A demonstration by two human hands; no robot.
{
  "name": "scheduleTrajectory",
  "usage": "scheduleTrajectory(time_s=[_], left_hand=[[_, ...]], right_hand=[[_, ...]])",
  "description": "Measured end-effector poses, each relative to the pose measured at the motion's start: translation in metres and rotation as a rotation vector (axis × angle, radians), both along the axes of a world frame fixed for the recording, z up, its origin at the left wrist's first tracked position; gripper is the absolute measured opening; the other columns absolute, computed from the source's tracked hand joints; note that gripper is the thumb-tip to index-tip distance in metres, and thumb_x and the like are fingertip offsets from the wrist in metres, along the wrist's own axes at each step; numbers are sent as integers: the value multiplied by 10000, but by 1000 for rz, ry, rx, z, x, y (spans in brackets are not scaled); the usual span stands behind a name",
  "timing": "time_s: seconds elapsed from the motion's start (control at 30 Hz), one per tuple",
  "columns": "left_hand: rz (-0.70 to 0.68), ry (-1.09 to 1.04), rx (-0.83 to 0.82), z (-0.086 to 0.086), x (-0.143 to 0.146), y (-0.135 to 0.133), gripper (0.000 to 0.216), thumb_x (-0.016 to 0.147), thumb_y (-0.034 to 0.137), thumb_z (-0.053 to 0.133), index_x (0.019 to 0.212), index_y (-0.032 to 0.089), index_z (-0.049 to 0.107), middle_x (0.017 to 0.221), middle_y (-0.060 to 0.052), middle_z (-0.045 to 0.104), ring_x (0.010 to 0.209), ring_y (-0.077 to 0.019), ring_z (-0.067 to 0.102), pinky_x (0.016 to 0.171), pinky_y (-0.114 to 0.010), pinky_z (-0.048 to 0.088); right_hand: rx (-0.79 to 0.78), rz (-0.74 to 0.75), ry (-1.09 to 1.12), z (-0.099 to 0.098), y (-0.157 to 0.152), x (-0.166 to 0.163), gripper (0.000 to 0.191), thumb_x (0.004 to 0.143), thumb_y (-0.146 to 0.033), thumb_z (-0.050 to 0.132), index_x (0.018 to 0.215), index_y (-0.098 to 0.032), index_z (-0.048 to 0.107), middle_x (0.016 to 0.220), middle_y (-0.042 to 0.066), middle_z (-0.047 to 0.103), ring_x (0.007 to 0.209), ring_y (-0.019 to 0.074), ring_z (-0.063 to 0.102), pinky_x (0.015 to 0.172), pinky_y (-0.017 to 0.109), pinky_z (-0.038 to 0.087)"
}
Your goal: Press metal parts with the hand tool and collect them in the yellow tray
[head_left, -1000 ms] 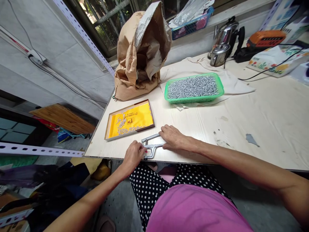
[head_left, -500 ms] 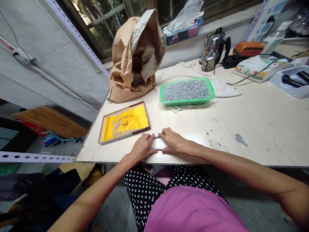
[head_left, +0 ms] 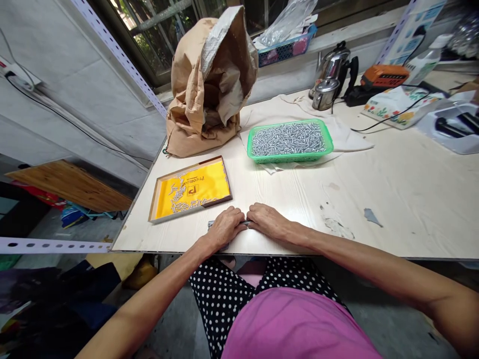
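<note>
Side by side near the table's front edge, my left hand point(head_left: 227, 227) and my right hand point(head_left: 270, 220) are closed with fingers curled. Between them runs a narrow grey metal piece point(head_left: 246, 223), gripped by both. A grey metal end point(head_left: 210, 224) pokes out to the left of my left hand. My fingers cover most of the metal, so its exact kind cannot be made out. Just beyond my left hand lies a shallow box point(head_left: 229, 192) lined in yellow, with small silver metal pins point(head_left: 181, 205) scattered in it.
A green plastic basket point(head_left: 258, 159) full of small metal pins stands farther back on a cloth. Behind the yellow-lined box is an open brown paper sack point(head_left: 187, 99). A metal kettle point(head_left: 333, 65), a small pot point(head_left: 325, 93) and an orange battery pack point(head_left: 385, 76) stand back right.
Two separated grey metal bars showed between my hands; now one narrow strip shows there. My fingers have curled in and my thumbs have moved up toward the fingertips. The view has shifted slightly.
</note>
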State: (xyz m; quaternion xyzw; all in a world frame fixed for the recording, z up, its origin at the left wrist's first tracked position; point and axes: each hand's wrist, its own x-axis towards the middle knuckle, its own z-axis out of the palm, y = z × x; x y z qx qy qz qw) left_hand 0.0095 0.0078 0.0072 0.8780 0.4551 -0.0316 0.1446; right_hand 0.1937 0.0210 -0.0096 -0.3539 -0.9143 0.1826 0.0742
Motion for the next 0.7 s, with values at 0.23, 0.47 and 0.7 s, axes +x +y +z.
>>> scheduleTrajectory(time_s=[0.23, 0.47, 0.7], left_hand=[[48, -20, 80, 2, -4, -15, 293, 879, 378, 625, 1058, 146, 603, 1039, -99, 638, 992, -249, 563, 857, -381, 490], [62, -201, 297, -26, 14, -74, 439, 934, 329, 540, 1332, 162, 462, 1426, -164, 478, 1361, -311, 399, 1094, -523, 376], [55, -323, 129, -34, 27, -81, 507, 931, 459, 513, 1342, 164, 485, 1415, -143, 511, 1403, -276, 352, 1149, -536, 294]], right_hand=[[25, 38, 96, -11, 10, 11, 374, 828, -436, 684, 1011, -113, 644, 967, 109, 585, 887, 220, 514, 764, 323, 398], [41, -65, 90, -12, 33, 20, 243, 938, -353, 531, 993, -163, 672, 928, 96, 622, 894, 227, 494, 776, 331, 349], [110, -121, 39, -16, 65, 5, 141, 908, -256, 569, 868, -170, 673, 931, 75, 654, 889, 217, 494, 734, 318, 304]])
